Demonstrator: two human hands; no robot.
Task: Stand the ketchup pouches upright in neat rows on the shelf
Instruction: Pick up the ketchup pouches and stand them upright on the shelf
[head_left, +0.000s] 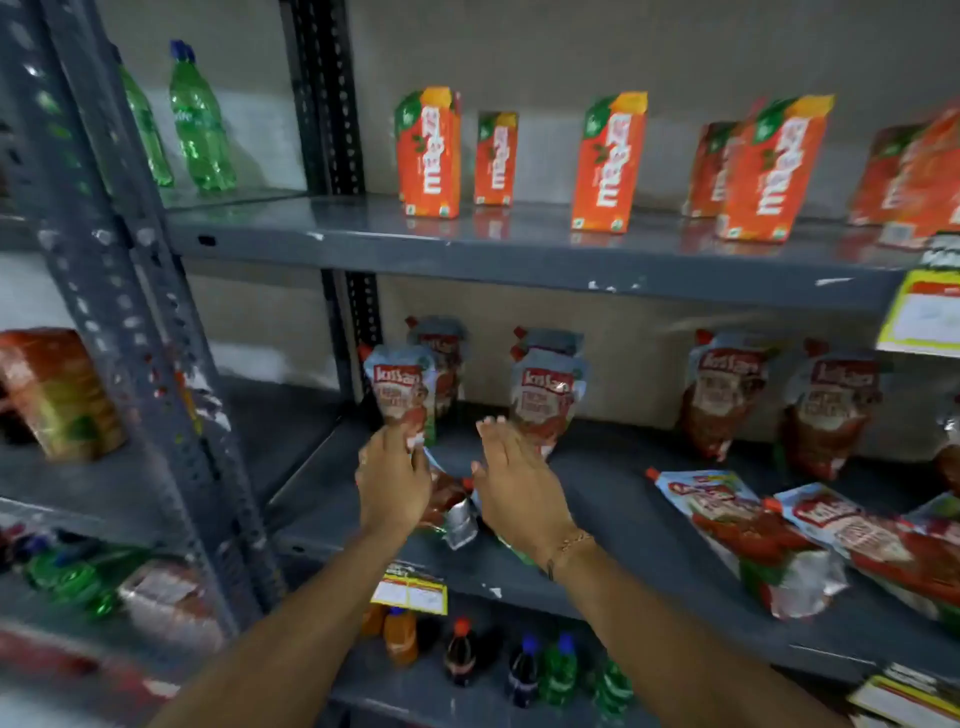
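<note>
My left hand grips the bottom of an upright ketchup pouch at the left end of the grey middle shelf. My right hand hovers with fingers spread just in front of a second upright pouch, holding nothing. Another pouch lies flat between and under my hands. More pouches stand behind the first two. Two upright pouches stand further right. Two pouches lie flat at the right front.
Orange juice cartons stand on the shelf above. Green bottles fill the upper left bay. Dark and green soda bottles sit on the shelf below. A grey perforated upright post stands left. Yellow price tags hang from the shelf edges.
</note>
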